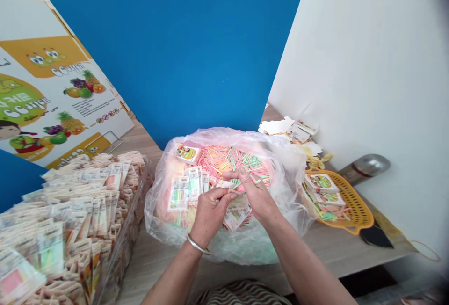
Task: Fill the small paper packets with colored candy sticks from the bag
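Observation:
My left hand (209,216) and my right hand (254,193) work close together above a clear plastic bag (159,211). The left fingers pinch a small card packet (224,184), and the right thumb and fingers close on its far end. Inside the bag lies a heap of pink, green and yellow sticks (235,162). A strip of packaged sticks (178,193) rests against the left hand. More packets (236,216) lie beneath the hands, partly hidden by them. A metal bangle (198,244) circles my left wrist.
A clear bin packed with several rows of card packets (70,216) fills the lower left. On the right, an orange basket (358,206) holds packets, beside a steel flask (365,165) and paper scraps (289,129). A blue board (168,47) and a printed fruit poster (52,99) stand behind the wooden table (150,272).

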`<control>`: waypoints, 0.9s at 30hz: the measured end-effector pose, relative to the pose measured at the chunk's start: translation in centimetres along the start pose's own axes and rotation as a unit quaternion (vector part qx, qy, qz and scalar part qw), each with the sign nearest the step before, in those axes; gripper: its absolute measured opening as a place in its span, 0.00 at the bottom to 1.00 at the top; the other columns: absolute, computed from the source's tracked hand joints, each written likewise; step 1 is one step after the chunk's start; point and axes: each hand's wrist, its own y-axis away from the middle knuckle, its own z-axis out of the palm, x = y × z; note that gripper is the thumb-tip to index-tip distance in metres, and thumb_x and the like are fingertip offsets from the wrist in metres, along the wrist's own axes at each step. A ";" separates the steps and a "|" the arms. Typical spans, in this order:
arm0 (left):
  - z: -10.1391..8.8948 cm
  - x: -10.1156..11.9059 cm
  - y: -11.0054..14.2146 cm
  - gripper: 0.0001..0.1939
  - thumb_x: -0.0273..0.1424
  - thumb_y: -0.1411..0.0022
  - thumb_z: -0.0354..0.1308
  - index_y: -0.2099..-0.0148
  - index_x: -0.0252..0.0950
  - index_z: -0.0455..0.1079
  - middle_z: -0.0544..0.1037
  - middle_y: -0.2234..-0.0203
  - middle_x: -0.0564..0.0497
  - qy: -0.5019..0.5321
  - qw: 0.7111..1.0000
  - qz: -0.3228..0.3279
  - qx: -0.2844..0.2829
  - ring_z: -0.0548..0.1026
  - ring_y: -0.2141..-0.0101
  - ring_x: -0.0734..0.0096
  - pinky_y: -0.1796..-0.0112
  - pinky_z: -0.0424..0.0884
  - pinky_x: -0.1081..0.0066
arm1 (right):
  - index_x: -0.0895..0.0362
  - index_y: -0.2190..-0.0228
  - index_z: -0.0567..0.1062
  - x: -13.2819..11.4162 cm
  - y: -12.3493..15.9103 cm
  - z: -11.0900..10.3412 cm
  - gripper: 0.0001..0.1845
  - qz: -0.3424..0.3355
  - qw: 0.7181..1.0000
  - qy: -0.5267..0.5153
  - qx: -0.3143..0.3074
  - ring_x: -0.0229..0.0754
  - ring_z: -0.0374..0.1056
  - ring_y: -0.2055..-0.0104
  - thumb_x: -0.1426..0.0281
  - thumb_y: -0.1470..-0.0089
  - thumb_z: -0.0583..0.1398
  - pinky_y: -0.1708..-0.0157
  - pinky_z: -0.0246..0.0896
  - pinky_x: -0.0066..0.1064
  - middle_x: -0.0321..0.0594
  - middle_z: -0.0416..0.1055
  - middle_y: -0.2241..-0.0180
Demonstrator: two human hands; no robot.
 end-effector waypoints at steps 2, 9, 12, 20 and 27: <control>0.1 -0.1 0.1 0.17 0.40 0.37 0.57 0.73 0.35 0.77 0.77 0.77 0.54 0.011 1.000 0.006 -0.008 0.69 0.73 0.72 0.70 0.62 0.74 | 0.52 0.62 0.84 -0.3 0.0 -0.4 0.32 -0.001 0.999 0.034 -0.016 0.50 0.73 0.51 0.43 0.39 0.52 0.45 0.62 0.43 0.43 0.80 0.57; 0.4 0.0 0.2 0.18 0.41 0.34 0.55 0.66 0.36 0.80 0.79 0.73 0.53 0.058 0.998 0.004 -0.025 0.72 0.71 0.70 0.67 0.66 0.73 | 0.53 0.55 0.82 -0.7 0.0 -0.9 0.33 -0.042 0.990 0.109 -0.076 0.53 0.72 0.47 0.41 0.41 0.54 0.43 0.61 0.47 0.47 0.79 0.53; 0.4 0.0 0.5 0.18 0.42 0.34 0.55 0.66 0.36 0.80 0.80 0.72 0.53 0.069 0.997 -0.005 -0.023 0.73 0.70 0.69 0.66 0.67 0.72 | 0.52 0.45 0.76 -1.0 0.3 -1.7 0.33 -0.106 0.986 0.097 -0.078 0.52 0.68 0.41 0.43 0.39 0.53 0.39 0.58 0.48 0.46 0.76 0.47; -4.6 -1.8 0.3 0.19 0.42 0.32 0.53 0.70 0.37 0.73 0.76 0.75 0.52 -0.120 0.965 0.037 0.231 0.73 0.70 0.67 0.64 0.67 0.70 | 0.57 0.56 0.80 2.3 -1.5 -6.9 0.14 -0.104 0.893 0.431 0.080 0.55 0.67 0.42 0.66 0.39 0.58 0.39 0.58 0.50 0.50 0.76 0.50; -6.8 -6.5 -3.7 0.14 0.37 0.32 0.50 0.61 0.36 0.75 0.81 0.62 0.44 -0.271 0.919 0.105 0.266 0.75 0.59 0.57 0.52 0.68 0.59 | 0.58 0.46 0.73 5.7 -2.5 -7.3 0.23 0.002 0.734 0.678 0.019 0.66 0.45 0.29 0.77 0.41 0.54 0.35 0.46 0.63 0.50 0.59 0.33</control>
